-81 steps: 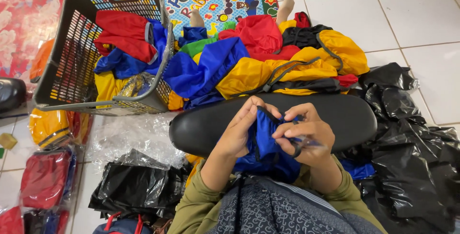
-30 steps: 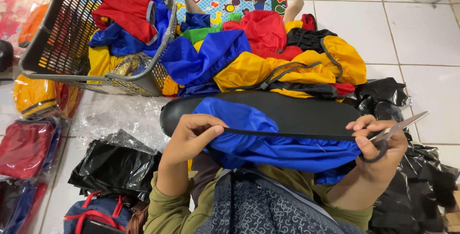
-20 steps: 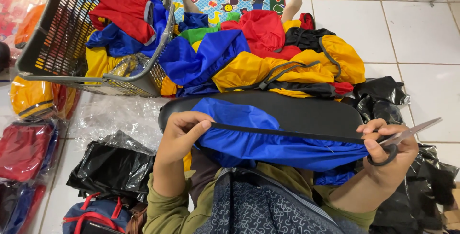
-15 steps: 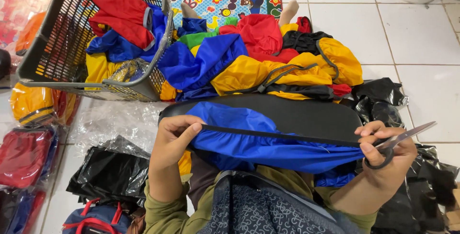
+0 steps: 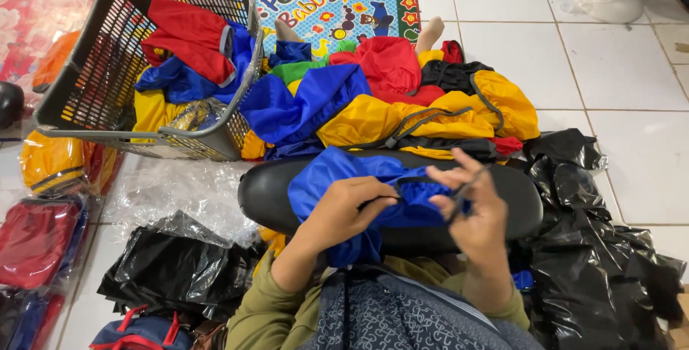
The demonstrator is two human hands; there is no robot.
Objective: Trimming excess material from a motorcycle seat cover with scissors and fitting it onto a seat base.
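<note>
Blue nylon garment (image 5: 337,185), stretched wide half a second ago, now bunched on the black oval board (image 5: 273,192) near the person; left hand (image 5: 344,210) clenched on its fabric; right hand (image 5: 474,210) brought in from the right, pinching scissors (image 5: 459,196) and black drawstring (image 5: 413,179); spreading over, work now close on the cord.

The left hand (image 5: 344,214) and right hand (image 5: 474,210), spread wide apart a moment ago with the blue cloth (image 5: 359,192) stretched taut between them, have come close together, and the cloth now sits bunched up
</note>
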